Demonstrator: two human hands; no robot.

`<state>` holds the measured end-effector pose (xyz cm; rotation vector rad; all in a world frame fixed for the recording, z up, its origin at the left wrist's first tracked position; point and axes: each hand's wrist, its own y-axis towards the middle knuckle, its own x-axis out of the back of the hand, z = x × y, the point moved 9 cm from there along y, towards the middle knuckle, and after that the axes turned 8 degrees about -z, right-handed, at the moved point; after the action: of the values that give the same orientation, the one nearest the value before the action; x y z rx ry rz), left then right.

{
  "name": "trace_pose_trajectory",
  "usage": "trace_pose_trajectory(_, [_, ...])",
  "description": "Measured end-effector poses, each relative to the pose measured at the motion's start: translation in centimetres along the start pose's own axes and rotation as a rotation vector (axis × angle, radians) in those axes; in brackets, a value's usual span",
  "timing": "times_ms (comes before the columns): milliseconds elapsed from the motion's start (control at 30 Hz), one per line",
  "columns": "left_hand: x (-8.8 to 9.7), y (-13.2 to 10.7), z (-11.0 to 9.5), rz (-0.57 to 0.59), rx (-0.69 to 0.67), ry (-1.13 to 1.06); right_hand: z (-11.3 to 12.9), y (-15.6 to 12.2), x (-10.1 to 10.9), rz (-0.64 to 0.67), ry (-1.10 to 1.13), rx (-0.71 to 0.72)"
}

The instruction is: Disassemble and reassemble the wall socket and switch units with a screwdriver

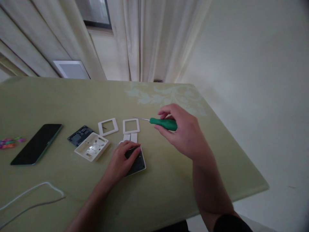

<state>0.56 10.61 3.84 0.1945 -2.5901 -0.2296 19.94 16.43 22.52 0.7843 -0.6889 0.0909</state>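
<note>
In my right hand (184,129) is a green-handled screwdriver (164,123), held sideways above the table with its thin metal shaft pointing left. My left hand (123,158) lies over a white-rimmed box with a black switch module (138,164). The left thumb and index finger come together near the box's far edge; what they pinch, if anything, is too small to make out. Just beyond this hand lie white rocker pieces (130,138), partly covered by it, and a white square frame (131,126).
Left of my left hand are an open white wall box (92,147), a black module (80,135) and a second white frame (108,127) with a small screw inside it. Farther left lie a phone (37,144), colourful small items (11,142) and a white cable (47,183).
</note>
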Motion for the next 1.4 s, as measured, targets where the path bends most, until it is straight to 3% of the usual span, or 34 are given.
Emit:
trace_pose_trajectory(100, [0.1, 0.1, 0.3, 0.004, 0.018, -0.02, 0.6, -0.1, 1.9, -0.173, 0.057, -0.04])
trace_pose_trajectory(167, [0.1, 0.2, 0.4, 0.007, 0.023, -0.015, 1.3, -0.3, 1.9, -0.202, 0.079, -0.024])
trace_pose_trajectory(400, [-0.1, 0.2, 0.5, 0.019, 0.011, -0.011, 3.0, -0.7, -3.7, 0.069, 0.227, 0.052])
trace_pose_trajectory(533, [0.0, 0.1, 0.4, 0.005, -0.019, -0.018, 2.9, -0.8, -5.4, 0.132, 0.261, 0.051])
trace_pose_trajectory(733, [-0.1, 0.0, 0.4, 0.015, -0.017, -0.001, 2.8, -0.9, -6.0, 0.144, 0.302, 0.049])
trace_pose_trajectory(1100, [-0.1, 0.0, 0.3, 0.029, -0.038, -0.03, 3.4, -1.3, -6.3, 0.146, 0.193, 0.171])
trace_pose_trajectory(1300, [-0.1, 0.0, 0.0, 0.057, 0.009, -0.038, 4.8, -2.1, -5.9, 0.363, 0.22, 0.173])
trace_pose_trajectory(1400, [-0.1, 0.2, -0.4, 0.058, -0.017, -0.027, 5.3, -2.4, -5.5, 0.404, 0.108, 0.187])
